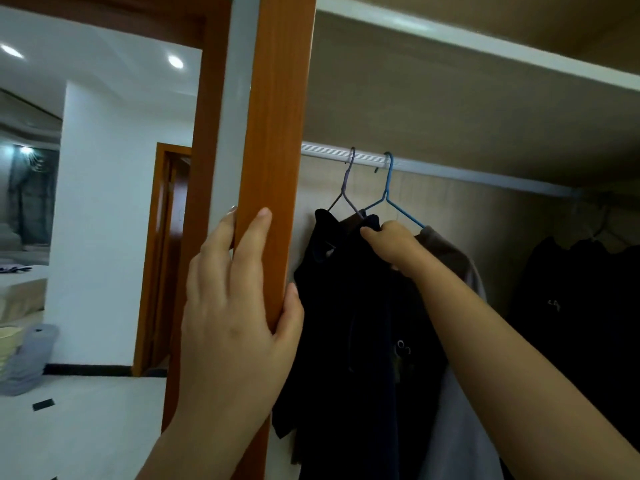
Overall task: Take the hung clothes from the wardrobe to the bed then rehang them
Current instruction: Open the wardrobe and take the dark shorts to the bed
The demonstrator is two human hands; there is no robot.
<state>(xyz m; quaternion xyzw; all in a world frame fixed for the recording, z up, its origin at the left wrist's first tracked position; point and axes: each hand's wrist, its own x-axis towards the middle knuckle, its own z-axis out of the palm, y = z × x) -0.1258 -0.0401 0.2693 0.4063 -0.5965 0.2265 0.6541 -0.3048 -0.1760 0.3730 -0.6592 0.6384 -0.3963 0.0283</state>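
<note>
Inside the wardrobe a white rail (426,167) carries a purple wire hanger (347,183) and a blue wire hanger (388,188). A black garment (343,323) hangs from the purple one, and a brown garment (450,252) from the blue one. My right hand (393,245) is closed on fabric at the collar where the two garments meet, just below the hangers. My left hand (235,306) grips the orange wooden wardrobe frame (277,140), fingers on its front and thumb around its inner edge.
More dark clothes (585,317) hang at the far right of the rail. A shelf board (478,46) runs above the rail. To the left lie an open doorway (162,258), a white tiled floor (79,420) and stacked baskets (31,355).
</note>
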